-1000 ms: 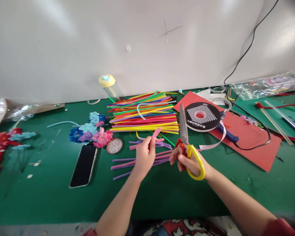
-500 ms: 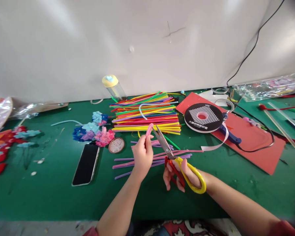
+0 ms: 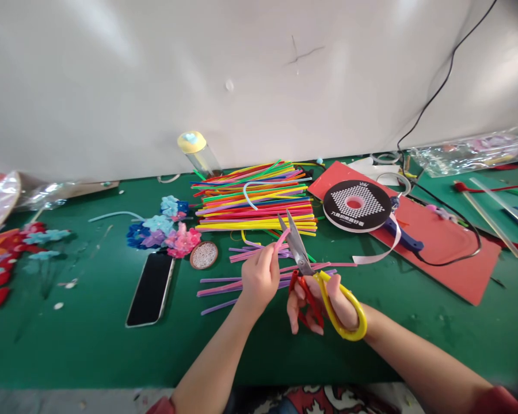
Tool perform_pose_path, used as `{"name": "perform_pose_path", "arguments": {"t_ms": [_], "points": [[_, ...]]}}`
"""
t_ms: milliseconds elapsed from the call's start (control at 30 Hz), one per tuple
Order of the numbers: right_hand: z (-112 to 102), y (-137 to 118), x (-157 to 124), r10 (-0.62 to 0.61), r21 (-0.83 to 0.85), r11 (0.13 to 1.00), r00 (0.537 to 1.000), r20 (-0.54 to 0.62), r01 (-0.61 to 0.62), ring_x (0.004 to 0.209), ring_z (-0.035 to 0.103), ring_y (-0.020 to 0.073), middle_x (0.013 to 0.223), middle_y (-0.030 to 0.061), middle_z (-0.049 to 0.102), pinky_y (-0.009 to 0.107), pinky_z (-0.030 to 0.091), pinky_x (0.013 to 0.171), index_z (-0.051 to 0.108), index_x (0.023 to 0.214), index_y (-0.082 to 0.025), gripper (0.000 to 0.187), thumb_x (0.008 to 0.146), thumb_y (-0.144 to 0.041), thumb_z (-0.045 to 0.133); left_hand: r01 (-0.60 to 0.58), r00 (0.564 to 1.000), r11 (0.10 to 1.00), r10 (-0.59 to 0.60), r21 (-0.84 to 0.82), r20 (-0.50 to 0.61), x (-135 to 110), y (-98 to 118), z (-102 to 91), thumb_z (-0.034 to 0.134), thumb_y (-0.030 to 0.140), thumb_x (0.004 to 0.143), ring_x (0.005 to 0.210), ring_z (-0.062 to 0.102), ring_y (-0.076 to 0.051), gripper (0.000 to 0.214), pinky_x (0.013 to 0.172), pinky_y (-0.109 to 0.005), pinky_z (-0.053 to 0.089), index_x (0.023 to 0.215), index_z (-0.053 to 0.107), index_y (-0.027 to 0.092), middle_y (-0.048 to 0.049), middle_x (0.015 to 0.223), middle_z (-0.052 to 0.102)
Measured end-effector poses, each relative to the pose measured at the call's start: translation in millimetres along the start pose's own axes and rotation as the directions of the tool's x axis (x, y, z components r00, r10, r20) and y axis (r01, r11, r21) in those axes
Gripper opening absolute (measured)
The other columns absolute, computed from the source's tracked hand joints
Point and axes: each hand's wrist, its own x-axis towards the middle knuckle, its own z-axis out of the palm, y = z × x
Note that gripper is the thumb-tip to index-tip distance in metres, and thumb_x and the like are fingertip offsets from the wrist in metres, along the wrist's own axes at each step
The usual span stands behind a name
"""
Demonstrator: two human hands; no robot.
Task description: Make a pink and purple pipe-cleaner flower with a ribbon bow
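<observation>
My left hand is closed, pinching a short pink pipe cleaner whose tip points up and to the right. In my right hand are scissors with one yellow and one red handle. Their blades stand apart, and the pink tip lies at the opening between them. Behind the hands spreads a heap of many-coloured pipe cleaners. Cut pink and purple pipe cleaners lie on the green table under and beside my left hand.
Left of the heap are fuzzy flowers, a dish of beads and a phone. A clear tube with a yellow lid stands behind. On the right, a ribbon spool and a blue-handled tool rest on a red board.
My left hand has moved right with the pink pipe cleaner, bringing its tip to the scissor blades. The blades have opened wider.
</observation>
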Motion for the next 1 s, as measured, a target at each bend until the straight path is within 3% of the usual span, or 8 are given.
{"name": "perform_pose_path", "arguments": {"t_ms": [167,533,767,900,1000], "points": [[11.5,-7.6,0.7,0.008,0.075,0.997,0.999,0.036,-0.011,0.053,0.057,0.0152,0.068,0.0082,0.06,0.016,0.033,0.031,0.032,0.075,-0.02,0.07,0.057,-0.086,0.017,-0.013,1.0,0.999,0.014,-0.03,0.026,-4.3,4.1,-0.6,0.041,0.009,0.083,0.055,0.061,-0.013,0.014,0.052,-0.02,0.043,0.088,0.054,0.013,-0.0052,0.065,0.065],[18.8,-5.6,-2.5,-0.042,0.124,0.992,0.996,0.081,0.032,0.053,0.055,0.015,0.069,0.0061,0.057,0.018,0.033,0.031,0.032,0.076,-0.021,0.072,0.053,-0.088,0.018,-0.056,0.998,0.998,0.054,-0.042,-0.042,-11.8,13.4,3.7,0.04,0.01,0.084,0.047,0.054,-0.011,0.014,0.048,-0.022,0.04,0.088,0.053,0.013,-0.0011,0.055,0.057],[15.2,4.9,-4.9,0.001,0.101,0.995,0.999,-0.043,0.003,0.034,0.038,0.005,0.055,-0.0032,0.044,0.018,0.03,0.031,0.04,0.072,-0.017,0.071,0.059,-0.085,0.024,-0.113,0.993,0.992,0.11,-0.061,-0.04,-11.9,10.6,6.0,0.038,0.01,0.085,0.047,0.055,-0.012,0.014,0.047,-0.023,0.04,0.09,0.051,0.013,-0.0028,0.055,0.058],[13.5,-2.9,-7.5,0.065,-0.064,0.995,0.98,-0.19,-0.079,0.032,0.043,0.0059,0.047,-0.0041,0.043,0.017,0.031,0.032,0.043,0.063,-0.015,0.05,0.078,-0.062,0.04,-0.142,0.99,0.99,0.142,-0.023,0.01,-7.5,8.3,3.2,0.038,0.01,0.084,0.049,0.057,-0.013,0.015,0.048,-0.023,0.041,0.091,0.051,0.013,-0.0039,0.057,0.06],[13.1,-10.6,-7.6,0.098,-0.174,0.973,0.959,-0.267,-0.148,0.031,0.043,0.0062,0.039,-0.004,0.041,0.016,0.031,0.031,0.043,0.051,-0.015,0.047,0.081,-0.052,0.044,-0.147,0.989,0.989,0.146,0.014,0.032,-4.2,4.4,2.0,0.039,0.008,0.083,0.055,0.061,-0.014,0.015,0.051,-0.023,0.043,0.091,0.052,0.013,-0.0061,0.063,0.064]]}}
